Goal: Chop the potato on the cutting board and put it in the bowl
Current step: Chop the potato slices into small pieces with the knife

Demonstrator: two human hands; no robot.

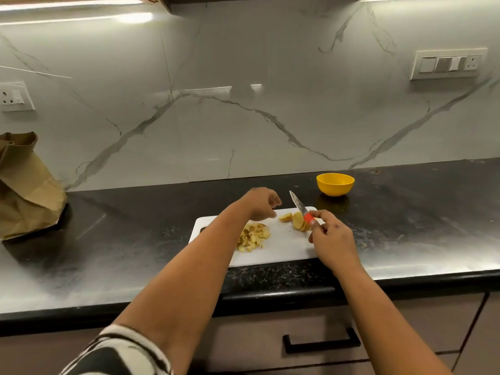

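wall: veined marble backsplash (243,117) | counter: black countertop (121,217) | light: under-cabinet strip (81,6), probably

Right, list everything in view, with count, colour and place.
cutting board: one, white, on the counter front
chopped potato pile: one, yellow, board's left part
potato slices: one row plus an end piece, yellow, board's far side
knife: one, orange handle, blade over the slices
bowl: one, yellow, counter beyond the board, looks empty
paper bag: one, brown, far left
counter: one, black
switch panels: two, white, on the wall
left hand: loosely curled, holds nothing
right hand: holds the knife handle
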